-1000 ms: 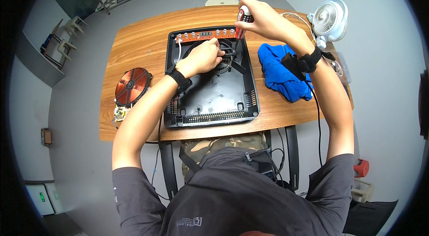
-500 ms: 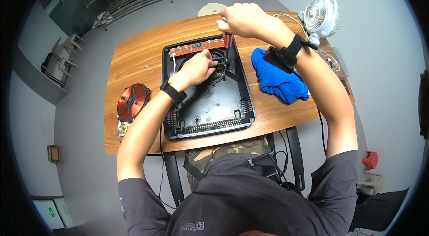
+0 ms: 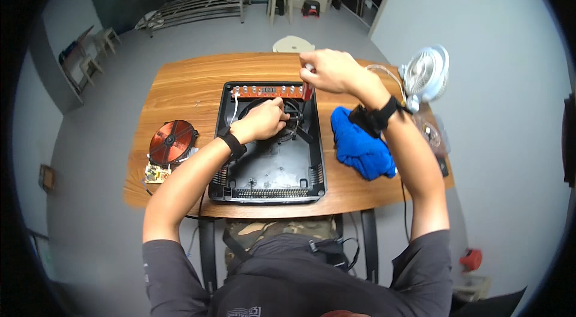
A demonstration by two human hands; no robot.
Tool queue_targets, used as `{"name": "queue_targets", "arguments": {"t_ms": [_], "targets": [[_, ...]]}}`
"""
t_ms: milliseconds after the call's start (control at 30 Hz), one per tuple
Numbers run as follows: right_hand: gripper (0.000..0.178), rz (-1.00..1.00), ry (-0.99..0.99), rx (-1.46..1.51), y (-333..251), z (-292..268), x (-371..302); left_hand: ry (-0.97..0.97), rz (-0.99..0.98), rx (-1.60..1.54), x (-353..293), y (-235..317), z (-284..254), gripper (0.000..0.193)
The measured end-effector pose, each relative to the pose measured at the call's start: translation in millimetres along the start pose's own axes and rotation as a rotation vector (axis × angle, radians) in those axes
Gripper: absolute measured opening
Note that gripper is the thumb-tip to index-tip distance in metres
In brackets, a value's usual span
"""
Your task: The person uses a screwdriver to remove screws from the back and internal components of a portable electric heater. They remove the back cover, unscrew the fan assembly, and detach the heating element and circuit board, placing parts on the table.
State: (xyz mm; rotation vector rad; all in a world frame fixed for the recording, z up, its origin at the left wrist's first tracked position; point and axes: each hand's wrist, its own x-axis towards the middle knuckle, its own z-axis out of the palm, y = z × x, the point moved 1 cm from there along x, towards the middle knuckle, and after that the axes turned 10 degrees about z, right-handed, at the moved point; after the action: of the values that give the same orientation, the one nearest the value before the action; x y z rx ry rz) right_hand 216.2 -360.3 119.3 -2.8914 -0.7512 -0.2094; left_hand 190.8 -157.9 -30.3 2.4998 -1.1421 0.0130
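A black plastic appliance housing, like an induction cooker's base, lies open on the table in front of me. My right hand is closed round a red-handled screwdriver, held upright over the housing's far right corner; its tip is hard to make out. My left hand reaches inside, its fingers closed on the black cooling fan and covering part of it. An orange control board with several silvery buttons runs along the far inner wall, a white cable plugged in at its left end.
To the left lie a copper coil and a small circuit board. A blue cloth is right of the housing. A white desk fan stands at the table's far right. Black straps circle both my wrists.
The view has shifted, so the table sits lower in the picture. My right hand still grips the screwdriver at the same corner, and my left hand stays at the fan.
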Motion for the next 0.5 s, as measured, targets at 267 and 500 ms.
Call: {"name": "queue_targets", "arguments": {"t_ms": [267, 500], "targets": [[0.022, -0.055, 0.028, -0.017, -9.9, 1.2, -0.7, 0.017, 0.007, 0.01, -0.5, 2.1, 0.4, 0.028], [0.029, -0.063, -0.002, 0.122, -3.8, 3.2, 0.2, 0.021, 0.018, -0.001, -2.6, -0.7, -1.4, 0.027]]}}
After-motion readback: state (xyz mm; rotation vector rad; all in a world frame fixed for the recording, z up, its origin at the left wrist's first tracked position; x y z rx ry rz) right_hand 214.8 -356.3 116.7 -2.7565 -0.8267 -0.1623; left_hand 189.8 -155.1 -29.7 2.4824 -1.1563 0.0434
